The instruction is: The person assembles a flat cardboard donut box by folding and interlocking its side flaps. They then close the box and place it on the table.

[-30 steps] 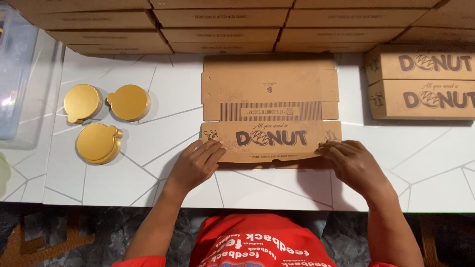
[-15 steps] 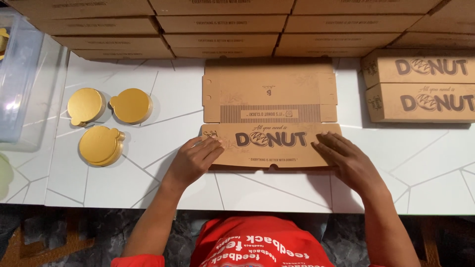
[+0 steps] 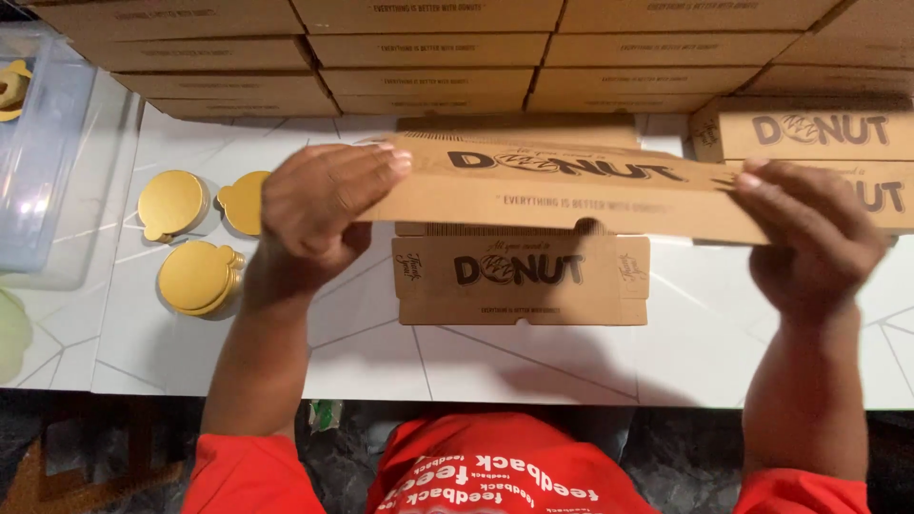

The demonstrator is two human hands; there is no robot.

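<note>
step: we fold a flat brown carton into a box | carton: lifted above the desk | left hand fingers clamp its left end, right hand fingers its right end | next: likely needs flaps tucked squarely

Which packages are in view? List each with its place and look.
Raised box: flat brown cardboard, dark print, held by left hand and right hand.
Flat box: brown, on the white table.
Box stacks: brown, along the back.
Two boxes: brown, stacked at right.
</note>
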